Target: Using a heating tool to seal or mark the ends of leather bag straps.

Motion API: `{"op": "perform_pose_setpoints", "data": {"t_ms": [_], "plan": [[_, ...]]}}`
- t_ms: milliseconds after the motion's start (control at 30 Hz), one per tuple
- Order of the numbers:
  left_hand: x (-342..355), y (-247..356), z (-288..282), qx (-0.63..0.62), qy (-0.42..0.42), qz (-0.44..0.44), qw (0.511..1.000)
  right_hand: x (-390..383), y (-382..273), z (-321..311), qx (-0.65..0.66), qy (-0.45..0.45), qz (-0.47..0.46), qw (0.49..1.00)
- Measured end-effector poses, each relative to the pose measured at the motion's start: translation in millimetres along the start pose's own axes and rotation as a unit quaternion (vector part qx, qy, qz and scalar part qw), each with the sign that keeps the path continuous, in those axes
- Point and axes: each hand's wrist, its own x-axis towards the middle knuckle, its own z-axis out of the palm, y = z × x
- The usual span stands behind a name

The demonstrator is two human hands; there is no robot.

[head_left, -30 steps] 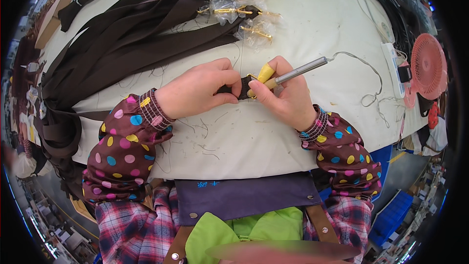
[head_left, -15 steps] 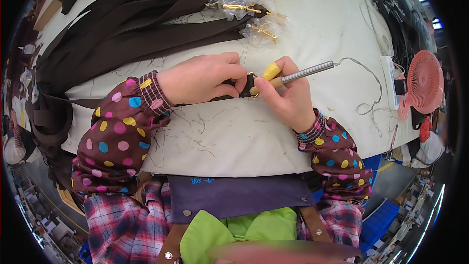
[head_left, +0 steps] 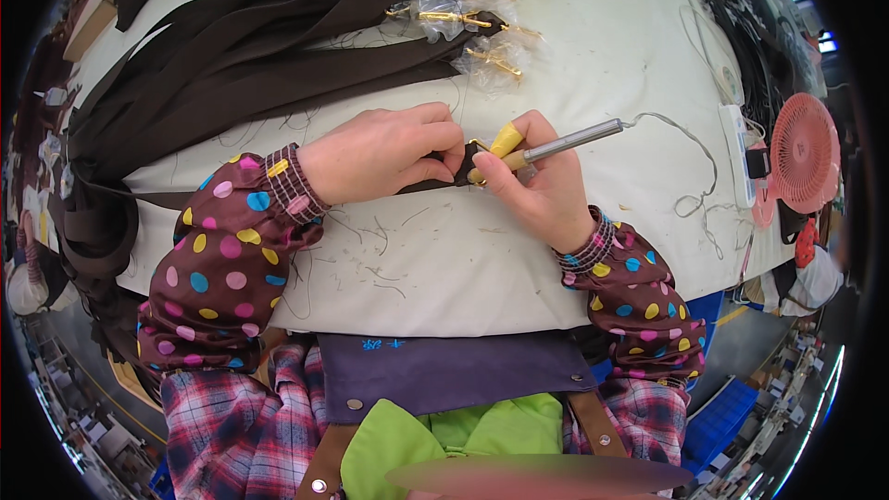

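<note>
My two arms are bent, and my hands meet in front of me over the white surface (head_left: 444, 264). My left hand (head_left: 384, 156) lies back-up, with its fingers curled in and its thumb tucked below, and it pinches the dark strap (head_left: 470, 165) near the end. My right hand (head_left: 542, 193) is tilted in from the other side and grips the tool (head_left: 574, 141) like a pen, thumb along the pale handle. A yellow cover (head_left: 507, 140) wraps one bent finger. The tool's silver end slants up to the right, and a gray wire (head_left: 713, 153) trails from it. I can't tell just where its tip is. The strap sits between my hands, with a gold ring (head_left: 480, 143) at its end, and its tail runs left under my left arm. Farther off lie more straps (head_left: 269, 65) with gold hooks (head_left: 497, 61) in clear wrap. A pink fan (head_left: 804, 153) stands to the right.
</note>
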Motion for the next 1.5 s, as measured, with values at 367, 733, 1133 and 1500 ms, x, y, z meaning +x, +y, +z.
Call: {"op": "perform_pose_setpoints", "data": {"t_ms": [367, 733, 1133, 1500], "plan": [[0, 0, 0, 0.0, 0.004, -0.004, 1.0, 0, 0, 1, -0.012, -0.001, -0.008, 1.0], [0, 1, 0, -0.017, 0.013, -0.022, 1.0, 1, 1, 1, -0.012, -0.005, -0.007, 1.0], [4, 23, -4, -0.162, 0.024, -0.213, 0.963, 2, -3, -3, 0.034, 0.067, -0.002, 0.997], [0, 7, 11, -0.11, 0.1, -0.116, 0.982, 4, -5, 0, -0.036, 0.068, -0.019, 0.997]]}}
